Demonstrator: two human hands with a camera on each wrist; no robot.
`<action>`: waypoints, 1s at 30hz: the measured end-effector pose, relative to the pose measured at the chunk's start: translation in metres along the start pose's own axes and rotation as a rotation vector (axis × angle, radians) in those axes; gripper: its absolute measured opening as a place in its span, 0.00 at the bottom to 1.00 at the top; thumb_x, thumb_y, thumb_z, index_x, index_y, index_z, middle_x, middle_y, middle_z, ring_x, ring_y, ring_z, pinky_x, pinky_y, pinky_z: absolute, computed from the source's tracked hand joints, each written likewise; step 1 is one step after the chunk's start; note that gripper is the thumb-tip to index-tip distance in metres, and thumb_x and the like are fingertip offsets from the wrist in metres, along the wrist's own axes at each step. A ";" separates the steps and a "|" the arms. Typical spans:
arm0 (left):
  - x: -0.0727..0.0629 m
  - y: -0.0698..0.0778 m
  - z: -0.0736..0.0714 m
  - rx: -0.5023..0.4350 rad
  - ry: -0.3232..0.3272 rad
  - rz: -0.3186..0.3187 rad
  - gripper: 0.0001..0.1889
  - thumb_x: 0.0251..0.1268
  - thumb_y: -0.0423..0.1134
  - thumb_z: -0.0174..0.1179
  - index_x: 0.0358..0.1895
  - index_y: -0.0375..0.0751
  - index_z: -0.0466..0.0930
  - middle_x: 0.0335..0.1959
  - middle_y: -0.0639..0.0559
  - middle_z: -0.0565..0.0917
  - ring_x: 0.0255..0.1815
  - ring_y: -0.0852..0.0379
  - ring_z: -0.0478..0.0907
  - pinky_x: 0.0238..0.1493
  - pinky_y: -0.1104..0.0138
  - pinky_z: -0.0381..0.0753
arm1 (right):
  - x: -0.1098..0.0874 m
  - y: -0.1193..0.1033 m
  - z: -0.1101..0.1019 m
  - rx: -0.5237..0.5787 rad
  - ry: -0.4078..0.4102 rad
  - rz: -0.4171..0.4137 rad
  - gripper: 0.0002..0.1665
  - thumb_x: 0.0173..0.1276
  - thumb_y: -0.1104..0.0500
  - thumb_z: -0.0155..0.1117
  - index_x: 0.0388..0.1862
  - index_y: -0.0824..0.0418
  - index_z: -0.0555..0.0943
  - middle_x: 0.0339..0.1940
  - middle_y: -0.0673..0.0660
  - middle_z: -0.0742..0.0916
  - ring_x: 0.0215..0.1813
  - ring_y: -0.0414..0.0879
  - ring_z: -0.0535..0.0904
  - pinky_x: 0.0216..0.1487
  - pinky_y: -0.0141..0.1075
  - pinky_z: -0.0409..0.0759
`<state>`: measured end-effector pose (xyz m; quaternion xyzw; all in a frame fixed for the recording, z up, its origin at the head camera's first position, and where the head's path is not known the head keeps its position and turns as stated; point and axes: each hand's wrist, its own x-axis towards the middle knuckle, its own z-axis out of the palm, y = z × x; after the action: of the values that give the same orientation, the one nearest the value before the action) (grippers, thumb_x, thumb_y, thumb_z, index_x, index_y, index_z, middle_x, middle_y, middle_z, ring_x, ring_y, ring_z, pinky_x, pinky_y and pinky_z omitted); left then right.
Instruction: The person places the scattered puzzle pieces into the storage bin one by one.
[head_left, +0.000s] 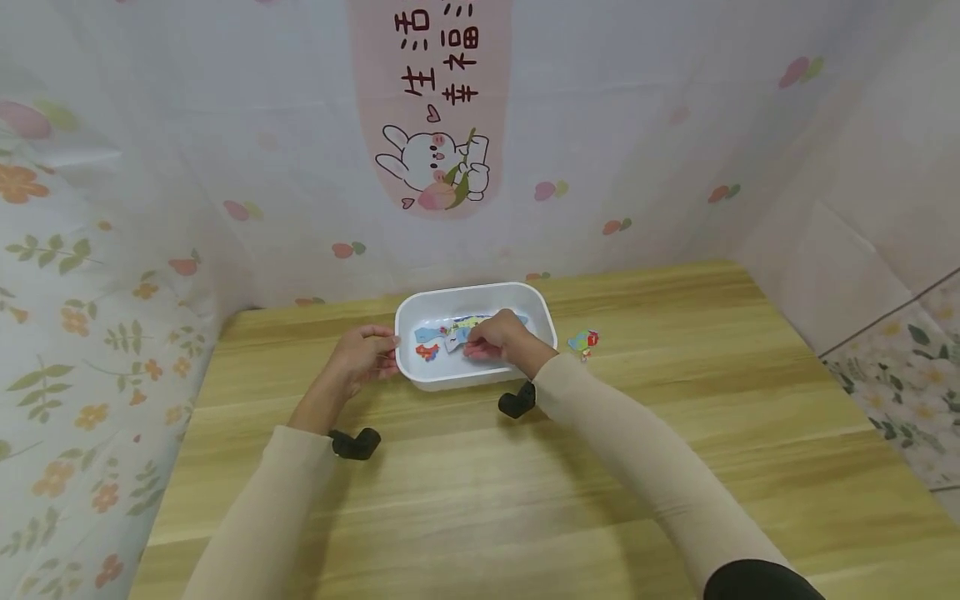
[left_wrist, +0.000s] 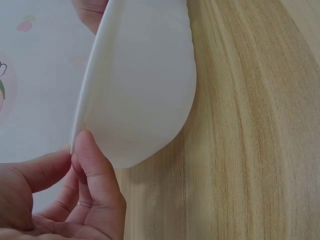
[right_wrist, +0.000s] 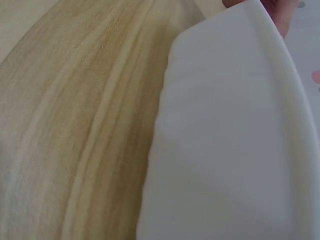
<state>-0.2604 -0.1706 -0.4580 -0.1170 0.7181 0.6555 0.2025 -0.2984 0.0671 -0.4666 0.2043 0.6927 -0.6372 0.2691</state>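
Observation:
A white plastic tub (head_left: 476,379) sits near the back of the table. Thumb and fingers of my left hand (head_left: 365,354) pinch its left rim; the left wrist view shows this hand (left_wrist: 85,185) close up on the tub's edge (left_wrist: 145,75). My right hand (head_left: 498,335) reaches inside, its curled fingertips pinching a pale blue-and-white flat cut-out piece (head_left: 454,339). Other colourful flat pieces lie in the tub, among them a red-orange one (head_left: 427,352) and a light blue one (head_left: 427,334). In the right wrist view the tub's wall (right_wrist: 225,125) hides the right hand.
To the right of the tub, a few small colourful cut-outs (head_left: 583,341) lie on the wood-grain table (head_left: 465,500). A pale printed curtain (head_left: 637,150) hangs behind and on both sides. Black camera mounts (head_left: 355,444) sit at the wrists.

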 end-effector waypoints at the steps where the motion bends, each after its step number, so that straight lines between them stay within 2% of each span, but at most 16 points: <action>1: 0.001 0.000 -0.001 -0.002 -0.001 0.002 0.14 0.71 0.34 0.56 0.55 0.33 0.70 0.28 0.48 0.77 0.23 0.58 0.78 0.32 0.68 0.86 | 0.001 0.000 0.001 0.004 0.001 -0.001 0.12 0.65 0.72 0.61 0.46 0.76 0.78 0.22 0.61 0.85 0.22 0.45 0.85 0.29 0.31 0.85; 10: 0.010 0.003 -0.005 -0.014 -0.013 -0.007 0.15 0.71 0.34 0.57 0.56 0.33 0.70 0.26 0.49 0.78 0.24 0.58 0.79 0.36 0.66 0.87 | 0.009 0.001 0.004 0.037 0.009 0.014 0.10 0.65 0.71 0.62 0.45 0.75 0.79 0.22 0.62 0.86 0.23 0.47 0.85 0.30 0.32 0.86; 15: 0.016 0.004 -0.008 -0.029 -0.015 -0.010 0.12 0.71 0.33 0.56 0.52 0.34 0.70 0.26 0.48 0.78 0.23 0.59 0.78 0.35 0.66 0.87 | 0.012 -0.002 0.005 0.025 0.009 0.015 0.09 0.65 0.70 0.62 0.43 0.73 0.80 0.23 0.62 0.86 0.25 0.48 0.86 0.32 0.34 0.86; 23: 0.016 0.003 -0.010 -0.031 -0.017 -0.015 0.11 0.71 0.34 0.57 0.51 0.35 0.71 0.26 0.49 0.77 0.23 0.59 0.78 0.36 0.66 0.87 | 0.011 -0.001 0.008 0.008 0.004 0.021 0.10 0.65 0.69 0.62 0.45 0.74 0.80 0.23 0.62 0.86 0.23 0.47 0.85 0.31 0.33 0.86; 30: 0.014 0.003 -0.010 -0.026 -0.034 -0.004 0.14 0.71 0.33 0.56 0.54 0.33 0.70 0.27 0.48 0.77 0.22 0.59 0.78 0.32 0.68 0.86 | 0.008 0.001 0.008 -0.080 -0.008 0.001 0.09 0.66 0.69 0.61 0.42 0.75 0.80 0.21 0.61 0.86 0.20 0.46 0.84 0.25 0.33 0.85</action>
<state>-0.2753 -0.1792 -0.4612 -0.1098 0.7059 0.6661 0.2143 -0.3030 0.0591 -0.4732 0.1912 0.7164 -0.6097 0.2801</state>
